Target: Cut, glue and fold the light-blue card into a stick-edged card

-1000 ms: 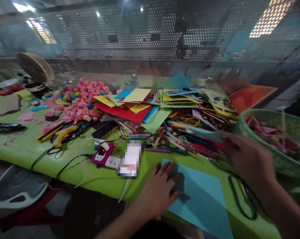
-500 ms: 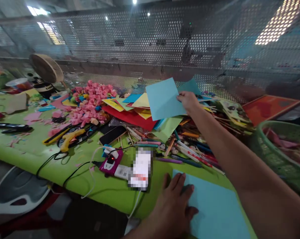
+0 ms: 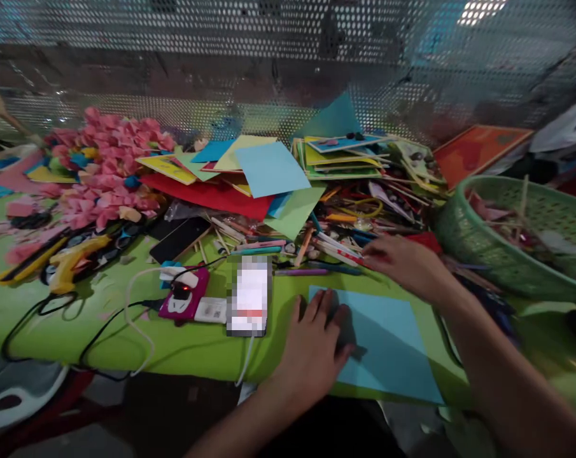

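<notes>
My left hand (image 3: pixel 314 340) lies with fingers spread on the left edge of a light blue sheet of paper (image 3: pixel 387 337), which rests flat on the green tabletop. Over the heap of pens and pencils (image 3: pixel 335 245) is my right hand (image 3: pixel 407 267), its fingers loosely bent, with no object visible in it. Its fingertips are by a red-and-white pencil (image 3: pixel 342 253); whether they touch it I cannot tell. A smaller light blue square of paper (image 3: pixel 272 168) lies on top of the coloured paper pile, beyond both hands.
A lit phone (image 3: pixel 250 296) lies beside a purple power strip (image 3: pixel 187 292) with cables. Pink folded paper pieces (image 3: pixel 111 159) and a yellow glue gun (image 3: pixel 72 261) are at left. A green basket (image 3: pixel 502 248) stands at right. Behind is a perforated metal panel (image 3: pixel 211 73).
My right hand has let go of the small blue square on the paper pile and come down toward the pencils. My left hand stays on the larger sheet. The view has tilted down.
</notes>
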Demonstrator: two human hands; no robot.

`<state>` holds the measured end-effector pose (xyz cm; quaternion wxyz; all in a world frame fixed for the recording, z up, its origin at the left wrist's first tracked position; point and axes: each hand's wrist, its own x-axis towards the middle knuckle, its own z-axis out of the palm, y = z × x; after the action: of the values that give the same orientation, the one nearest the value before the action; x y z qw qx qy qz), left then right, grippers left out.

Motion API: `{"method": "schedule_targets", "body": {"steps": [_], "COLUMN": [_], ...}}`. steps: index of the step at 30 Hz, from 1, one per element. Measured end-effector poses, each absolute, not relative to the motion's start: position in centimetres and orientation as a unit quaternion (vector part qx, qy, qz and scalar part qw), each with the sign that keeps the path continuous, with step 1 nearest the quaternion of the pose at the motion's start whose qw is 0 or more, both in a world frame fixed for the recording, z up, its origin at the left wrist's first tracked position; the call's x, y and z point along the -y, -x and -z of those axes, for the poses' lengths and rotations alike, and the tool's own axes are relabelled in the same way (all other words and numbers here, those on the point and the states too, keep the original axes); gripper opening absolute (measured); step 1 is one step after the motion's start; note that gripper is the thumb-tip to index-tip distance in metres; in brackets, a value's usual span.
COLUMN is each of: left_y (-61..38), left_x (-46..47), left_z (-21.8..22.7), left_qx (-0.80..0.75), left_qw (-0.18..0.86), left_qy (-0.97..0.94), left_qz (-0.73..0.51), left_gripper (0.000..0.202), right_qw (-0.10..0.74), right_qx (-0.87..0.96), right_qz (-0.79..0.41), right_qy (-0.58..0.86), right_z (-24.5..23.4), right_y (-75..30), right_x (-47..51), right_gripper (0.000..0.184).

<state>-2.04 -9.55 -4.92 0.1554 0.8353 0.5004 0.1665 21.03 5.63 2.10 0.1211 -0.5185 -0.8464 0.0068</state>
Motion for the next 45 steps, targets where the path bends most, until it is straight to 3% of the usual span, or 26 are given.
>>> {"method": "schedule_targets", "body": {"steps": [6, 10, 13, 17, 21, 23, 28, 32, 37, 45], "left_y": [1.7, 1.7, 1.8, 1.7, 1.6, 1.6, 1.0, 0.3, 0.0, -0.1], "left_x": [9.2, 6.9, 4.9, 3.9, 4.3, 4.2, 3.8, 4.4, 5.0, 5.2], "left_z": [3.8, 1.6, 0.4, 0.0, -0.3, -0.5, 0.2, 0.8, 1.1, 1.4], "left_qx": [-0.513, -0.538, -0.571, -0.583, -0.59, -0.571, -0.547, -0.55, -0.55, -0.544], "left_qw": [0.145, 0.099, 0.041, 0.05, 0.022, 0.019, 0.198, 0.332, 0.383, 0.428], "left_qy": [-0.83, -0.814, -0.784, -0.773, -0.755, -0.761, -0.756, -0.703, -0.662, -0.616], "left_qz": [-0.167, -0.196, -0.241, -0.245, -0.284, -0.307, -0.3, -0.304, -0.337, -0.376], "left_gripper": [0.053, 0.054, 0.058, 0.05, 0.026, 0.027, 0.033, 0.042, 0.041, 0.045], "right_qw": [0.055, 0.115, 0.21, 0.326, 0.354, 0.365, 0.49, 0.573, 0.541, 0.45], "right_qx": [0.837, 0.838, 0.842, 0.802, 0.773, 0.754, 0.614, 0.528, 0.553, 0.589], "right_qz": [0.07, 0.06, -0.044, -0.203, -0.266, -0.311, -0.428, -0.456, -0.455, -0.555], "right_qy": [0.539, 0.53, 0.495, 0.457, 0.454, 0.449, 0.447, 0.431, 0.441, 0.378], "right_z": [1.3, 0.4, -0.8, -1.8, -2.4, -2.7, -2.9, -2.7, -2.0, 0.2], "right_y": [-22.5, -22.9, -23.3, -23.4, -23.3, -23.3, -22.6, -21.7, -20.4, -16.8], "right_x": [-3.3, -3.2, -2.6, -1.8, -1.4, -1.2, -0.8, -0.9, -0.6, 0.8], "right_gripper": [0.016, 0.022, 0.022, 0.02, 0.018, 0.019, 0.032, 0.039, 0.043, 0.047]}}
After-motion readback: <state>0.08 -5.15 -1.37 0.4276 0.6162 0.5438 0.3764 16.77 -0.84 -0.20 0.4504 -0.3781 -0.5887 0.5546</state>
